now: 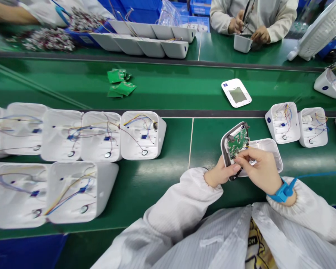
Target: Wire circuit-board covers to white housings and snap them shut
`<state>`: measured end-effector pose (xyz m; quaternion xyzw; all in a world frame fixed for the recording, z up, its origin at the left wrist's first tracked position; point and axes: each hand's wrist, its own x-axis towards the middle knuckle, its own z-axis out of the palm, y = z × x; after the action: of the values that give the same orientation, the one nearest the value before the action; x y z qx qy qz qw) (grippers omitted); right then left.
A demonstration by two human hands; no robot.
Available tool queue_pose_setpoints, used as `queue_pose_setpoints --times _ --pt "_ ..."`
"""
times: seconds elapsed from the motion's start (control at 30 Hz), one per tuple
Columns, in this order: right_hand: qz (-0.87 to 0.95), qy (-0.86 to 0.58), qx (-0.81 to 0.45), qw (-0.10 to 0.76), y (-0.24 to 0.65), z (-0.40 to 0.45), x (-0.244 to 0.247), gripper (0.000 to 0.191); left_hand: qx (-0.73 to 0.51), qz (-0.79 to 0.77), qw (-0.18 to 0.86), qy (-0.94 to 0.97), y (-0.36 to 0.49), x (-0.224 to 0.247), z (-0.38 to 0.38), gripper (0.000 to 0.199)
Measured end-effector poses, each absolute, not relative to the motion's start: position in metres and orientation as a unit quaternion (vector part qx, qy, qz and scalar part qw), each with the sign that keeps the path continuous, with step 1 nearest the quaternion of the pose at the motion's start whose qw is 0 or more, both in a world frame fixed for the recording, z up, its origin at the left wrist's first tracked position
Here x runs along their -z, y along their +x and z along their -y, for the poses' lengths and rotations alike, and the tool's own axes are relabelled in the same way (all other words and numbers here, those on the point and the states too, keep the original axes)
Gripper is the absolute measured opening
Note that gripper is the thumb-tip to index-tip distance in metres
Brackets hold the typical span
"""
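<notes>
My left hand [220, 172] grips the lower edge of a front panel [226, 154], which is tilted up with its green circuit board [239, 142] facing right. My right hand [259, 164] is closed in a pinch at the board's lower edge. A bit of yellow wire shows by its fingers, but what lies between the fingertips is hidden. Behind and below my right hand is an open white housing [274, 154], partly covered by it. A blue wrist strap [281, 191] with a cord circles my right wrist.
Open white housings with wires [141, 140] stand in rows at left; two more [283, 123] stand at right. On the belt [170, 84] lie green circuit boards [120, 84] and a white panel with a screen [236, 93]. Across it, a co-worker's hands [260, 35] handle another housing.
</notes>
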<state>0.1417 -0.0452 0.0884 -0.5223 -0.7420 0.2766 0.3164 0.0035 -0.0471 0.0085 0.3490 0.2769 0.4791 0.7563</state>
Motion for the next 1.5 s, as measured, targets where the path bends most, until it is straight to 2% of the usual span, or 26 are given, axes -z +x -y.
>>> queue_pose_setpoints --times 0.1,0.2,0.27,0.37,0.5,0.57,0.67,0.73,0.8,0.93,0.97,1.03,1.13,1.2,1.23,1.33,1.37,1.43,1.5 --pt "0.773 -0.513 -0.155 0.340 0.148 0.037 -0.091 0.011 -0.482 -0.268 0.747 0.372 0.001 -0.013 0.046 0.064" --pt "0.820 -0.446 -0.075 0.351 0.159 0.021 -0.095 0.041 -0.478 -0.252 0.748 0.384 0.000 -0.017 0.043 0.066" --pt "0.864 -0.386 -0.078 0.314 0.164 0.011 -0.097 0.050 -0.471 -0.247 0.746 0.401 -0.001 -0.018 0.041 0.067" --pt "0.891 -0.347 -0.091 0.278 0.166 0.006 -0.096 0.051 -0.471 -0.242 0.728 0.435 -0.001 -0.016 0.040 0.065" --pt "0.865 -0.343 -0.082 0.358 0.165 0.009 -0.091 0.059 -0.466 -0.226 0.685 0.513 -0.008 -0.018 0.034 0.060" --pt "0.859 -0.315 -0.092 0.393 0.171 0.010 -0.090 0.064 -0.441 -0.238 0.637 0.586 -0.019 -0.027 0.028 0.047" --pt "0.842 -0.277 -0.170 0.430 0.191 0.008 -0.092 0.077 -0.389 -0.248 0.527 0.714 -0.036 -0.051 0.021 0.024" --pt "0.781 -0.308 -0.247 0.483 0.206 0.005 -0.094 0.070 -0.376 -0.199 0.445 0.788 -0.044 -0.071 0.020 0.031" --pt "0.713 -0.378 -0.326 0.492 0.215 0.001 -0.094 0.057 -0.363 -0.158 0.352 0.848 -0.047 -0.087 0.024 0.041" --pt "0.673 -0.478 -0.475 0.305 0.209 -0.003 -0.092 0.053 -0.335 -0.161 0.168 0.913 -0.044 -0.096 0.034 0.048" --pt "0.657 -0.479 -0.511 0.277 0.205 -0.003 -0.092 0.052 -0.343 -0.175 0.133 0.913 -0.044 -0.093 0.034 0.047" --pt "0.603 -0.476 -0.567 0.295 0.197 -0.001 -0.094 0.045 -0.383 -0.243 0.087 0.887 -0.049 -0.084 0.031 0.045" --pt "0.513 -0.509 -0.556 0.410 0.187 0.008 -0.100 0.039 -0.447 -0.404 0.117 0.790 -0.056 -0.069 0.022 0.047" --pt "0.496 -0.527 -0.527 0.445 0.182 0.014 -0.103 0.038 -0.416 -0.446 0.181 0.772 -0.053 -0.062 0.020 0.053" --pt "0.501 -0.530 -0.521 0.444 0.181 0.016 -0.103 0.038 -0.382 -0.451 0.203 0.781 -0.048 -0.059 0.020 0.064" --pt "0.553 -0.504 -0.521 0.411 0.181 0.014 -0.104 0.038 -0.320 -0.466 0.206 0.799 -0.027 -0.050 0.024 0.109" --pt "0.580 -0.489 -0.518 0.396 0.183 0.009 -0.104 0.038 -0.333 -0.468 0.203 0.793 -0.021 -0.045 0.025 0.113" --pt "0.657 -0.475 -0.473 0.345 0.188 -0.004 -0.101 0.041 -0.382 -0.434 0.215 0.787 -0.013 -0.034 0.024 0.108" --pt "0.758 -0.493 -0.346 0.249 0.191 -0.020 -0.097 0.034 -0.433 -0.370 0.249 0.783 -0.011 -0.020 0.021 0.102"
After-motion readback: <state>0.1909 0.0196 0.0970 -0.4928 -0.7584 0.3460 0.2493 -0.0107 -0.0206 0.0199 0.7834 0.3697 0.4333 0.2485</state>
